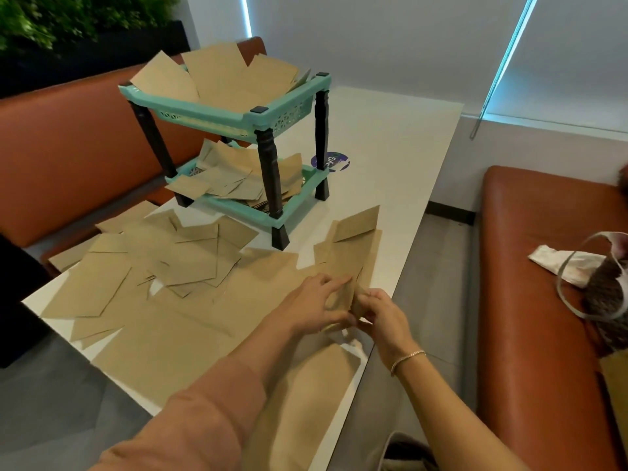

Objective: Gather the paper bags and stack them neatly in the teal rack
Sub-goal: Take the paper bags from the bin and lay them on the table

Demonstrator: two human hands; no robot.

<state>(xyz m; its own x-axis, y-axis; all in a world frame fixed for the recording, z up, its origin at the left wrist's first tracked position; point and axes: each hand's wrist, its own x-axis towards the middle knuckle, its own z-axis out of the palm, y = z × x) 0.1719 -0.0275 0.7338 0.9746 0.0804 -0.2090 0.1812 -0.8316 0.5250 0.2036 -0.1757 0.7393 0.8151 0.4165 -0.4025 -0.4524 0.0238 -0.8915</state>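
Note:
Several brown paper bags (163, 266) lie scattered flat over the white table (390, 171). The teal rack (217, 112) with black legs stands at the far end; its top shelf holds loose bags (234, 76) and its lower shelf (295, 205) holds a messy pile. Near the table's right edge, my left hand (312, 307) and my right hand (377, 314) meet on one small stack of paper bags (353, 253). Both hands pinch its near end, which is lifted slightly off the table.
Orange benches run along the left (68, 147) and right (530, 266) of the table. A bag with straps and a white cloth (598, 280) lie on the right bench. A round purple sticker (331, 161) sits behind the rack. Green plants (61, 18) fill the far left.

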